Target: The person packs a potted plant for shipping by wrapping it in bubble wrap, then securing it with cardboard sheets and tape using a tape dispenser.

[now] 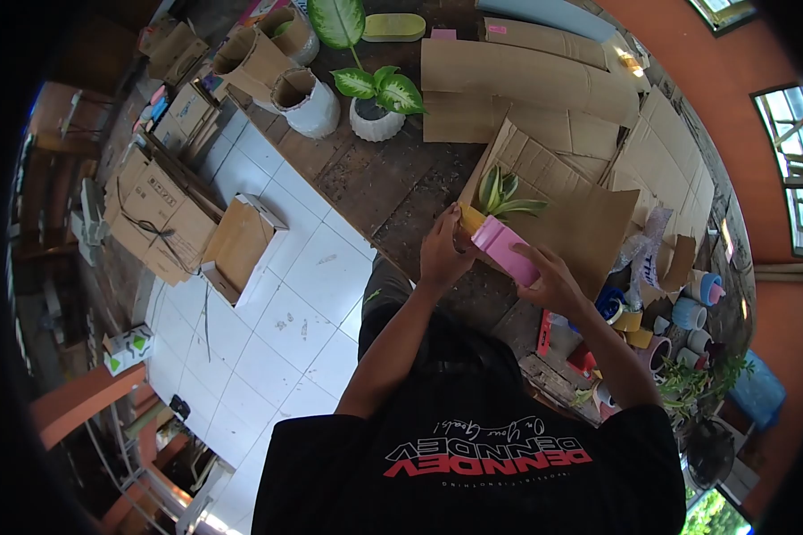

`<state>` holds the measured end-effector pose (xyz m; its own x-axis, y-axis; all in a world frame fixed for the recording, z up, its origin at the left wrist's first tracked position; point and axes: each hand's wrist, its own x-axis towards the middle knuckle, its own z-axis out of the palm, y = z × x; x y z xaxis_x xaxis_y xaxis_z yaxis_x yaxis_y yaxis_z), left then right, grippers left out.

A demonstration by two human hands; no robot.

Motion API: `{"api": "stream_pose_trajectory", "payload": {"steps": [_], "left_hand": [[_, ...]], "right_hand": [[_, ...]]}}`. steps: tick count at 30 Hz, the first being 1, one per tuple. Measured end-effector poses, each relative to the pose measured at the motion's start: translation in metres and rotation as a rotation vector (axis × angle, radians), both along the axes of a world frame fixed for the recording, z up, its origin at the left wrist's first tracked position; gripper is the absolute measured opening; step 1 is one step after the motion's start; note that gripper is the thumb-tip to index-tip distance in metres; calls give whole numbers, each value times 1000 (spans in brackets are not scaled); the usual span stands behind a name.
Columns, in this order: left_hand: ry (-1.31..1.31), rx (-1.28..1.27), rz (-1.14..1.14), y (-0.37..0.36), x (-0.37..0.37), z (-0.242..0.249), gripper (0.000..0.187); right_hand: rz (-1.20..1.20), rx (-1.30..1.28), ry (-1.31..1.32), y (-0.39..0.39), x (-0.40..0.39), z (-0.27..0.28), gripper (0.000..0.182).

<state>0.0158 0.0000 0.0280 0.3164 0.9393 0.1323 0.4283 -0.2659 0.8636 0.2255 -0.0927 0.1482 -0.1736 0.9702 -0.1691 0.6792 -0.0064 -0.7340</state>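
My right hand [551, 278] is closed around the lower end of a pink square-sided pot [506, 250], which is tilted with its rim toward my left hand. The fingers of my left hand [446, 248] are closed on a yellow-brown strip [471, 220] at the rim end of the pot. Just beyond the pot is a small plant with yellow-edged green leaves [498, 192]; its base is hidden. Under both hands lies a sheet of cardboard [567, 227] on the dark wooden table [388, 201].
A white pot [376, 123] with a leafy plant and a paper-wrapped pot [307, 105] stand at the table's far left. Flat cardboard [526, 76] covers the back. Tape rolls [629, 321] and small pots [689, 314] crowd the right. Cardboard boxes [165, 214] stand on the tiled floor.
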Motion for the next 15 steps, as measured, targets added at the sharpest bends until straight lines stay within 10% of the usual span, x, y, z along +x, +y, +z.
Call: {"api": "stream_pose_trajectory", "payload": {"steps": [15], "left_hand": [[131, -4, -104, 4, 6, 4, 74]], "right_hand": [[-40, -118, -35, -64, 57, -38, 68]]}}
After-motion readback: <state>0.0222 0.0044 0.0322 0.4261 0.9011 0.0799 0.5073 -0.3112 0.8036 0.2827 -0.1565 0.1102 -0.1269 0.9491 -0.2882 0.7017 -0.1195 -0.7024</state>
